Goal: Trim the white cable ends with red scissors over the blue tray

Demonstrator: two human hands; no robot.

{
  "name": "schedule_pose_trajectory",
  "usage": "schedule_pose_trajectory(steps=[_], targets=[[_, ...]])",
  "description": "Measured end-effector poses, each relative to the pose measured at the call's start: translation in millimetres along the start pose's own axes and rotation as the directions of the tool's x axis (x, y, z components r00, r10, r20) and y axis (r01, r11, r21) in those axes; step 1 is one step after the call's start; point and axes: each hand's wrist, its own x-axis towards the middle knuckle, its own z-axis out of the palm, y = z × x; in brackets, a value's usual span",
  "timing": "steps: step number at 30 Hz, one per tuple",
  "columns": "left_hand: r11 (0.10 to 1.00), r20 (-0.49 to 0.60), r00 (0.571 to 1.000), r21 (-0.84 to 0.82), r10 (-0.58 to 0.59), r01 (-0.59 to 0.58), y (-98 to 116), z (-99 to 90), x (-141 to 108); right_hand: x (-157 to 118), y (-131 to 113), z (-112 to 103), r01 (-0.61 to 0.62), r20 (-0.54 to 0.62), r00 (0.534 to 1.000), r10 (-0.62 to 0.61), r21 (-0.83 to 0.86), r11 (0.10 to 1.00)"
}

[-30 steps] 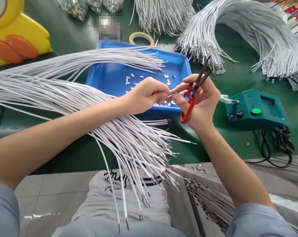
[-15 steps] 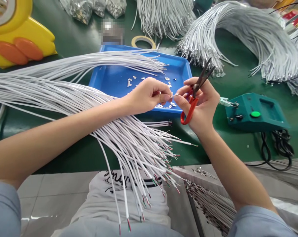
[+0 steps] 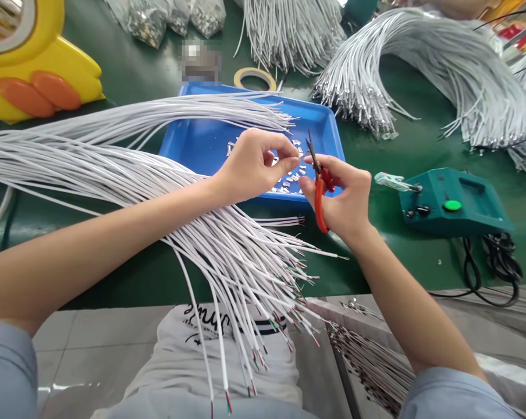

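Observation:
Above the blue tray (image 3: pixel 176 139), my left hand (image 3: pixel 256 163) pinches a thin wire end between thumb and forefinger. My right hand (image 3: pixel 344 192) holds red-handled scissors (image 3: pixel 319 192), their dark blades pointing up beside the wire tip. Small white pieces (image 3: pixel 289 183) lie in the tray below my fingers. One bundle of white cables (image 3: pixel 202 110) reaches across the tray's left part. A larger bundle (image 3: pixel 228 244) passes under my left forearm, and its stripped ends, with red and green wires, hang over the table's front edge.
A teal device (image 3: pixel 455 201) with a green button and black cord stands at the right. Grey cable bundles (image 3: pixel 437 52) lie at the back right. Behind the tray is a tape roll (image 3: pixel 255 78); bags of small parts (image 3: pixel 145 23) and a yellow object (image 3: pixel 40 70) are at the back left.
The scissors have turned in my right hand from leaning right to pointing up and slightly left, with the blades now close to the wire. My right hand has shifted slightly left and down.

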Motion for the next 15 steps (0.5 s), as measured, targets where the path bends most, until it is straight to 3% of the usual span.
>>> schedule_pose_trajectory(steps=[6, 15], targets=[[1.000, -0.060, 0.998, -0.008, -0.001, 0.001, -0.3, -0.6, 1.0, 0.6, 0.5, -2.9, -0.029, 0.014, 0.999, 0.030, -0.093, 0.995], [0.999, -0.029, 0.998, 0.023, 0.049, -0.048, -0.3, -1.4, 0.4, 0.2, -0.6, -3.6, -0.014, 0.072, 0.997, 0.026, -0.159, 0.987]])
